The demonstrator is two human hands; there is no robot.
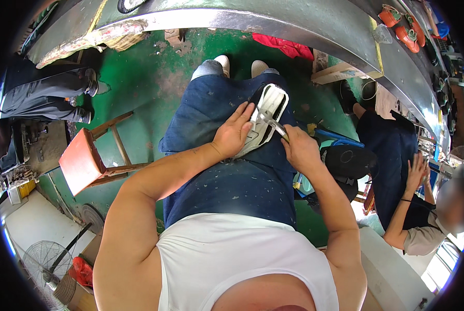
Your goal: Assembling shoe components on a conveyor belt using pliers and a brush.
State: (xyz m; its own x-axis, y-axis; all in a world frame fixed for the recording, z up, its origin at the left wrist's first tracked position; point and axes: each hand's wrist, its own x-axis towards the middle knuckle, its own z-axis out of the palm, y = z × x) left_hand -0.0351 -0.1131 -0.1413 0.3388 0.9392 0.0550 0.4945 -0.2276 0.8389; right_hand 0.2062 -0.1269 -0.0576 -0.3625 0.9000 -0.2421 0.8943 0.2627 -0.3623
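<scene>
Across my lap, on a dark blue apron (203, 111), lies a white and black shoe (276, 98), its toe end pointing away from me. My left hand (234, 132) holds its left side, with the fingers stretched along the edge and the thumb near the sole side. In my right hand (301, 150) is a hammer (274, 125), gripped by the handle. Its metal head is over the middle of the shoe, close to my left fingertips; whether it touches the surface I cannot tell.
A metal-edged workbench (201, 19) curves across the far side, with orange shoes (408, 39) on its right part. A red-seated chair (81, 160) stands left, near a fan (47, 269). One co-worker sits at right, hands (417, 171) together; another's legs (50, 93) show at left.
</scene>
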